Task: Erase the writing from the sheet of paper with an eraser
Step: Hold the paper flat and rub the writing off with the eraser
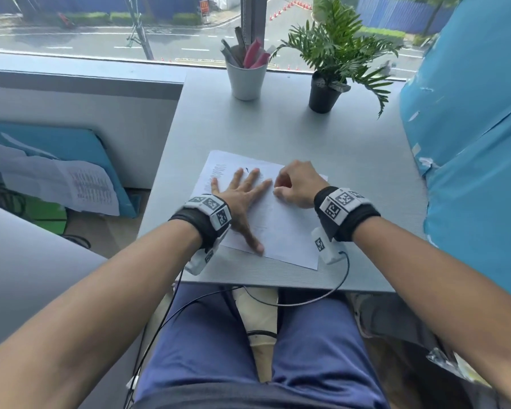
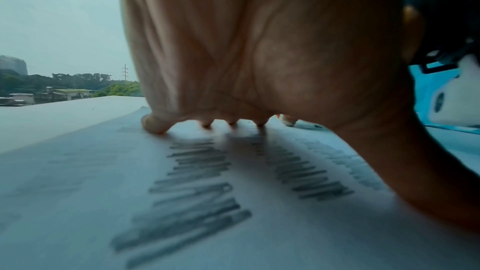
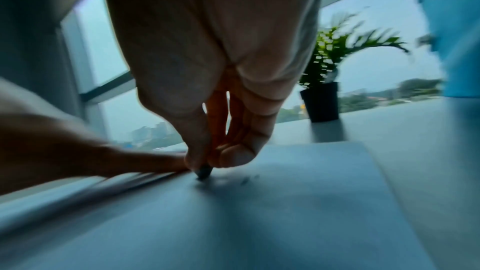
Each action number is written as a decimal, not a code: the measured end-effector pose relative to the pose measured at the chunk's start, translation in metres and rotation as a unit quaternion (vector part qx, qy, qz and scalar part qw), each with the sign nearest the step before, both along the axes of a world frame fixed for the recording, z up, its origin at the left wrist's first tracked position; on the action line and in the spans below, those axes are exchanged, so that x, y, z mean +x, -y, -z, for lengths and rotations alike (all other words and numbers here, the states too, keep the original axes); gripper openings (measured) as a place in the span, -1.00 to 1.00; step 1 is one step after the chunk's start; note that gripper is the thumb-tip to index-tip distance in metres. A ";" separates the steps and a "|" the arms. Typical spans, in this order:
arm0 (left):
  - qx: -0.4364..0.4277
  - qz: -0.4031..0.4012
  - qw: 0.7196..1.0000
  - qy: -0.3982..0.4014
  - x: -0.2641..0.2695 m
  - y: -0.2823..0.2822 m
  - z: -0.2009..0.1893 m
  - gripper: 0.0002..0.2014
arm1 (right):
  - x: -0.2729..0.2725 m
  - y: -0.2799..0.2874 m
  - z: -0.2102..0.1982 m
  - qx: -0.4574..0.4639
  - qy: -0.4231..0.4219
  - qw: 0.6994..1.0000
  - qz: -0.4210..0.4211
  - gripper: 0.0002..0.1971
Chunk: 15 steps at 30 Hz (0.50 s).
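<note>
White sheet of paper [image 1: 281, 228] flat on grey table [image 1: 351, 172]. Left hand [image 1: 242, 196] spread flat, pinning sheet. Right hand [image 1: 297, 184] pinches dark eraser [image 3: 203, 172], tip on paper. Risk: hard strokes near unpinned edge may crease or tear the sheet.

Bare forearms, no sleeves; each wrist carries a black fabric band [image 1: 194, 224] topped with white blocks printed with black square fiducial markers. Left band: three marker tiles [image 1: 216, 208] in a row; right band: larger marker tiles [image 1: 340, 202]; a white camera housing [image 1: 326, 246] with its own small marker hangs below each wrist. Thin black cables [image 1: 307, 299] run from the housings across the lap; blue trousers [image 1: 316, 343] worn.
</note>
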<state>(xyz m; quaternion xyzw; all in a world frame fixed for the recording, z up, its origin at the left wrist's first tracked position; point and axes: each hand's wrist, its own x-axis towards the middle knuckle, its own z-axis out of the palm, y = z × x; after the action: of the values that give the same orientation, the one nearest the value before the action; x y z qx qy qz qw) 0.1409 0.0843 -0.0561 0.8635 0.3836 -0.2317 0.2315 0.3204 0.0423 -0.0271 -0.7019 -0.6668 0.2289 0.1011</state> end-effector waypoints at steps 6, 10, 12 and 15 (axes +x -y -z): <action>0.008 0.003 1.000 -0.018 0.005 -0.001 0.004 0.72 | -0.028 0.046 0.001 -0.095 -0.028 0.986 -0.132 -0.94; 0.000 0.004 1.000 -0.023 0.004 0.001 -0.001 0.70 | -0.009 0.010 -0.005 -0.046 -0.016 0.996 -0.077 -0.91; 0.000 0.004 1.000 -0.024 0.003 0.001 -0.003 0.69 | 0.002 -0.009 -0.005 -0.001 0.011 0.999 -0.030 -0.88; 0.005 0.005 1.000 -0.019 0.003 0.000 -0.002 0.70 | -0.004 0.000 -0.001 -0.005 0.009 1.000 -0.011 -0.89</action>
<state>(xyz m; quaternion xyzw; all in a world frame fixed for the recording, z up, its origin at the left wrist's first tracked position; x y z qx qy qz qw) 0.1434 0.0839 -0.0543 0.8621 0.3845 -0.2470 0.2190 0.3162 0.0419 -0.0259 -0.6970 -0.6745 0.2268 0.0887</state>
